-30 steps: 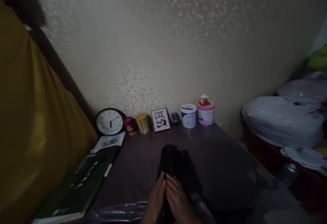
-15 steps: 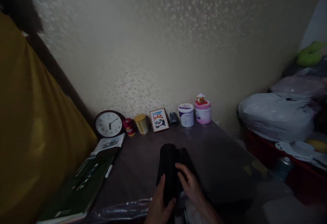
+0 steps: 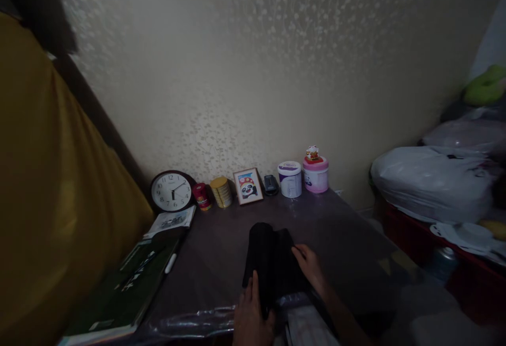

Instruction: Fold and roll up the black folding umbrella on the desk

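A dark black piece of cloth (image 3: 262, 251), rolled or folded into a thick ridge on its left side, lies near the table's front edge. My left hand (image 3: 253, 314) rests on the lower left of this ridge, fingers stretched out along it and thumb apart on the right. At the cloth's right edge, my right hand (image 3: 309, 266) pinches the fabric between thumb and fingertips. The flatter right part of the cloth spreads between both hands. Dim light hides the cloth's exact kind.
Along the wall stand a round clock (image 3: 171, 191), a red can (image 3: 202, 197), a yellow tin (image 3: 221, 193), a framed panda picture (image 3: 248, 186) and two tubs (image 3: 290, 180). A green book (image 3: 130, 288) and white pen (image 3: 171, 263) lie left, beside a yellow curtain (image 3: 71, 204). Bags (image 3: 430, 180) sit right.
My right hand has moved right, from the middle of the black cloth to its right edge, and the right part is spread wider. My left hand stays on the ridge.
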Motion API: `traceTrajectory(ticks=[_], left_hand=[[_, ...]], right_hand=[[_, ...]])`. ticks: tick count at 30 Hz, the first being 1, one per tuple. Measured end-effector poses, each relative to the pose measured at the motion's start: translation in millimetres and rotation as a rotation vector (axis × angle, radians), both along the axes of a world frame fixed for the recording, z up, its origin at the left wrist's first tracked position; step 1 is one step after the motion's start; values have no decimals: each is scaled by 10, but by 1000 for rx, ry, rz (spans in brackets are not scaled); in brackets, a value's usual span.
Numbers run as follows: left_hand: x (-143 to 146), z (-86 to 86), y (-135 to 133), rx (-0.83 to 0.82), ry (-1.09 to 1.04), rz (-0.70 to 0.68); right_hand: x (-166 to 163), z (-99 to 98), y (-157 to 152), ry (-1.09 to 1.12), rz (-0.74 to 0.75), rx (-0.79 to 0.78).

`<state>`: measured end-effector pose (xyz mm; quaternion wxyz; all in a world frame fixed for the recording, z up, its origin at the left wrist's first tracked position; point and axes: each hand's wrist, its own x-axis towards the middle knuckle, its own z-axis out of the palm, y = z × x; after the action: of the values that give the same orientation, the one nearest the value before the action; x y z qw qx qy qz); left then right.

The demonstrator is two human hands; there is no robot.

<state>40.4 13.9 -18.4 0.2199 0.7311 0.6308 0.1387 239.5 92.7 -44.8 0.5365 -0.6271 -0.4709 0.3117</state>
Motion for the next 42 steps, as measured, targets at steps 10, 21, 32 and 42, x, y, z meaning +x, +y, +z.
traceTrajectory(ticks=[10,21,32,42], left_hand=[[86,-79,-36,6,-265,63],[55,24,-73,-13,-211,71],[45,22,-57,16,-164,-6],[43,63,-105,26,-262,29]], right_hand=[[13,123,98,-41,29,-84],[-106,628,-33,276,332,-97],[-776,582,368,222,257,-224],[-1074,377,575,12,349,-274]])
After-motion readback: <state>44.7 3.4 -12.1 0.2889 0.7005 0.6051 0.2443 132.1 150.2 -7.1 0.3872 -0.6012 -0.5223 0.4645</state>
